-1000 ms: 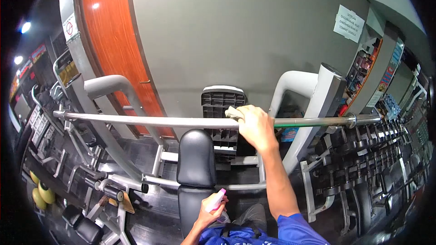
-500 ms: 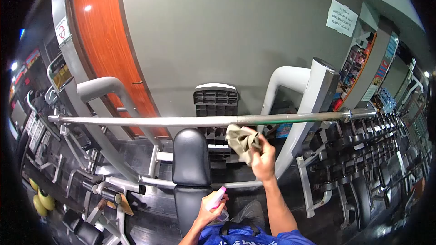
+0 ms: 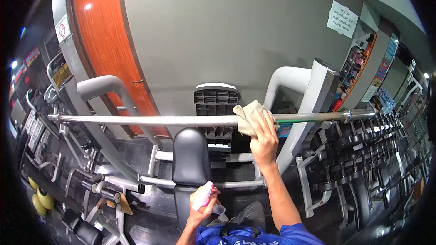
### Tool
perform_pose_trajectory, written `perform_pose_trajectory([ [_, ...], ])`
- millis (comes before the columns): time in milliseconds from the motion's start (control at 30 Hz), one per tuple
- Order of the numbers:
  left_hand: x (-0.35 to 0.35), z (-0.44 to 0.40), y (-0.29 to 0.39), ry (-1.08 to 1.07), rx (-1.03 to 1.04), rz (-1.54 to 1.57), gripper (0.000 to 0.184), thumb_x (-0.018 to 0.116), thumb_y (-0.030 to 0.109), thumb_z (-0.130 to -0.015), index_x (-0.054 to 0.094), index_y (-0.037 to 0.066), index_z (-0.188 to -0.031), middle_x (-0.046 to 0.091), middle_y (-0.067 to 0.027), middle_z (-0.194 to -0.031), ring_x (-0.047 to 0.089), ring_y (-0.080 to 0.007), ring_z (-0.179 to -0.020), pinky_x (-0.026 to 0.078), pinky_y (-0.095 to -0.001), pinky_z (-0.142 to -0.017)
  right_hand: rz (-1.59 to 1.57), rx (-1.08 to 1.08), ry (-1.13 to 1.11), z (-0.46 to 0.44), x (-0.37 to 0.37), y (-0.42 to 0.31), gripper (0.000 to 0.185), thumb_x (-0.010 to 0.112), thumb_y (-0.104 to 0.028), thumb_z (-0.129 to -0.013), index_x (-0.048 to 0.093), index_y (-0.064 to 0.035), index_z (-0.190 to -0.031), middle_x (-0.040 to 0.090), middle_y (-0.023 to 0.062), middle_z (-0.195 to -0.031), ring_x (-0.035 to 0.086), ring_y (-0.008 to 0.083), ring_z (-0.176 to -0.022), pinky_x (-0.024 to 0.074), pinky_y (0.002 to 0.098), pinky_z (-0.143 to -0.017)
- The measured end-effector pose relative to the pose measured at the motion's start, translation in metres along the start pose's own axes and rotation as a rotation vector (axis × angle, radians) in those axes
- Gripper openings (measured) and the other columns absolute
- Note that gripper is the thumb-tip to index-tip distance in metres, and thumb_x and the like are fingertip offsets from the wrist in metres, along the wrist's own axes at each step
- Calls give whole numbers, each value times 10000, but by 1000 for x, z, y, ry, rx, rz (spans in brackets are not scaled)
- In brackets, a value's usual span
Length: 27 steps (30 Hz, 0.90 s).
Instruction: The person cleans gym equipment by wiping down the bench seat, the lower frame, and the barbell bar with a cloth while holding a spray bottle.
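A long metal barbell (image 3: 159,120) lies level across a rack in front of me. My right hand (image 3: 264,144) presses a beige cloth (image 3: 248,117) over the bar, a little right of its middle, with the fingers closed on the fabric. The cloth hides the part of the bar beneath it. Low over the bench, my left hand (image 3: 200,205) is wrapped around a spray bottle (image 3: 206,194) with a pink and white top and a clear body. The fingers cover part of the bottle.
A black padded bench (image 3: 190,156) stands under the bar, between the grey rack uprights (image 3: 313,95). Loaded dumbbell racks (image 3: 359,154) fill the right side. Other gym machines (image 3: 106,195) stand at the left, near a reddish-brown door (image 3: 106,41).
My right hand has moved up with the cloth, which was crumpled below the bar and now spreads over it. My left hand with the bottle has shifted slightly left.
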<state>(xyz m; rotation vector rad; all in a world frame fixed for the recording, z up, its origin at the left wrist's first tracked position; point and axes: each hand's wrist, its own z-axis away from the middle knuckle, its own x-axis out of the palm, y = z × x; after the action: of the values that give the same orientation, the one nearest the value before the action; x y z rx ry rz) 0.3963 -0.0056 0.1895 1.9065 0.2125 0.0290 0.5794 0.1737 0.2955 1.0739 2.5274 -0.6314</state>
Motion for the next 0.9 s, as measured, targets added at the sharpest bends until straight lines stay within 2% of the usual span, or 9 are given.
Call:
perform_pose_trajectory([
  [133,-6,2,4,21,-25,34,204,597,-90,-825,621,-27,-1018,678,-98,-833,687,-162,-619,545,-282,-584,-173,62,-50,35,-15,-9,531,537,146,-705,695,-77,-1160,662,128,-1218,581,342,-1208,442,422,-1071],
  [233,-7,4,-1,21,-34,63,216,597,-94,-827,612,-33,-1034,682,-102,-852,686,-162,-620,545,-284,-582,-739,616,-197,48,-33,-16,541,427,151,-732,675,-38,-1175,682,128,-1196,648,186,-1106,467,294,-992],
  [333,-6,3,-1,7,-33,95,233,598,-98,-834,600,-38,-1058,685,-111,-869,684,-159,-622,546,-281,-579,-1063,507,37,32,-37,-10,487,466,122,-779,619,17,-1229,660,124,-1230,599,207,-1169,420,315,-1039],
  [400,-6,5,1,-3,-40,102,240,599,-98,-840,594,-39,-1072,685,-116,-875,684,-157,-625,546,-278,-579,-795,290,179,0,-44,-12,461,535,95,-783,630,-15,-1220,588,176,-1328,546,290,-1251,379,377,-1094],
  [467,-5,6,2,-10,-41,93,243,599,-97,-846,589,-40,-1082,686,-120,-877,684,-154,-631,547,-273,-581,-265,44,105,-27,-46,-8,499,575,60,-748,653,-85,-1218,572,185,-1342,536,342,-1256,384,425,-1100],
  [567,-5,10,-2,-14,-52,88,220,603,-88,-850,596,-41,-1065,685,-123,-877,685,-151,-635,549,-271,-586,38,26,-191,-30,-14,2,523,582,63,-683,682,-116,-1164,613,118,-1287,543,331,-1234,367,481,-1115],
  [800,-8,16,9,-12,-18,-33,204,607,-80,-848,611,-40,-1047,685,-115,-882,683,-144,-646,549,-270,-595,-50,-9,53,36,5,-2,594,524,152,-635,682,-80,-1159,639,138,-1227,535,375,-1242,415,457,-1083],
  [867,-7,17,7,-9,-17,-55,200,607,-76,-846,616,-38,-1042,683,-111,-879,681,-139,-648,545,-268,-597,-231,86,-19,58,1,-7,547,517,149,-689,670,-54,-1173,652,157,-1201,583,327,-1196,441,420,-1049],
  [900,-7,18,1,-8,-23,-51,196,608,-73,-845,620,-38,-1037,683,-110,-878,679,-137,-648,542,-268,-597,-441,350,-78,71,3,-9,479,515,108,-762,667,-62,-1183,651,154,-1211,600,307,-1168,459,391,-1016],
])
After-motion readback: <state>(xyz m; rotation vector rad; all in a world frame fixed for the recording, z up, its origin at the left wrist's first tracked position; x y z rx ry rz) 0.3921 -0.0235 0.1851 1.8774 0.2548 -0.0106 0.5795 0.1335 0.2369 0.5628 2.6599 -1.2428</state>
